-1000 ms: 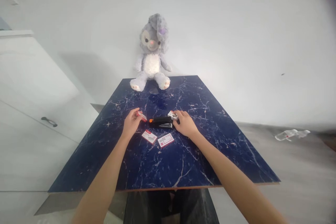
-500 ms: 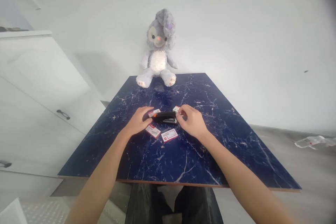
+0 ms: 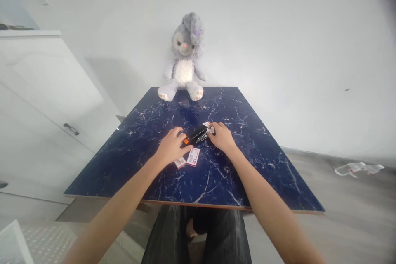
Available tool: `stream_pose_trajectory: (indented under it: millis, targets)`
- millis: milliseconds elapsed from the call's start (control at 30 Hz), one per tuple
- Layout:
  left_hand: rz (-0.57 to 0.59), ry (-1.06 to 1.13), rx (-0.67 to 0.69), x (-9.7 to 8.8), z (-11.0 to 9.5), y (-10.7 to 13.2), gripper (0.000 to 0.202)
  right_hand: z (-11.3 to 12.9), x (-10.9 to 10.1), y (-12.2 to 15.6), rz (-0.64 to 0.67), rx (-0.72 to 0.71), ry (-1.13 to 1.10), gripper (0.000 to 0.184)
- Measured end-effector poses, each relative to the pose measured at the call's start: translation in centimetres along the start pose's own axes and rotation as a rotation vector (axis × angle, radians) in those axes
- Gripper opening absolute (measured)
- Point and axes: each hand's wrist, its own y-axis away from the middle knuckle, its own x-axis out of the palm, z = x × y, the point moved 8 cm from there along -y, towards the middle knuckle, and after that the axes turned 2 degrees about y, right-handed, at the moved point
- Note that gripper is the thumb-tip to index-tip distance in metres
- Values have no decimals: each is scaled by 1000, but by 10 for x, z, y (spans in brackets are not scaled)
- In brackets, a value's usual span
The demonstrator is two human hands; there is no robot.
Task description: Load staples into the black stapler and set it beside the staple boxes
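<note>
A black stapler [image 3: 198, 134] with an orange spot lies slantwise on the table, its right end farther from me. The thumb and fingers of my left hand [image 3: 172, 145] close around its orange end. My right hand [image 3: 223, 137] has its fingers bent in at the other end, touching it. Close in front of the stapler is a white and red staple box [image 3: 193, 156]. Beside it, a second staple box [image 3: 180, 162] is partly covered by my left hand. A third small box [image 3: 206, 124] shows behind the stapler, by my right fingertips.
The table [image 3: 247, 165] has a dark blue marbled top. At its far edge a grey plush rabbit [image 3: 184, 70] sits against the wall. A white cabinet [image 3: 40, 103] stands to the left. Clear plastic packaging [image 3: 355, 168] lies on the floor at right.
The stapler has turned, its right end swinging away from me and its orange end coming nearer. The front boxes have shifted left and turned. A box behind the stapler's left end no longer shows.
</note>
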Motion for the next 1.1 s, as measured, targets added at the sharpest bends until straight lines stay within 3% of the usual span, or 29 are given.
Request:
stream_pose_trajectory:
  millis: [133, 300, 400, 433, 533, 667, 833, 1000, 1100]
  targets:
    - [135, 259, 65, 7, -12, -1, 36, -21, -5, -3, 26, 52, -59, 29]
    - [294, 436, 0, -17, 16, 6, 54, -18, -31, -2, -54, 61, -70, 18]
    - [266, 400, -62, -28, 19, 27, 70, 4, -51, 19, -110, 103, -60, 4]
    - [226, 376, -67, -29, 16, 36, 75, 14, -53, 31, -106, 114, -60, 9]
    - [199, 312, -40, -17, -3, 67, 100, 52, -37, 75, -46, 81, -93, 25]
    - [113, 309, -192, -11, 3, 93, 91, 85, -9, 118, -66, 21, -78, 24]
    - [168, 403, -217, -16, 6, 102, 88, 100, -9, 128, -47, -183, -210, 11]
    - [211, 415, -179, -16, -1, 103, 100, 114, -20, 133, -95, -249, -325, 25]
    - [184, 428, -130, -16, -2, 102, 115, 140, -20, 130, -89, -408, -296, 29]
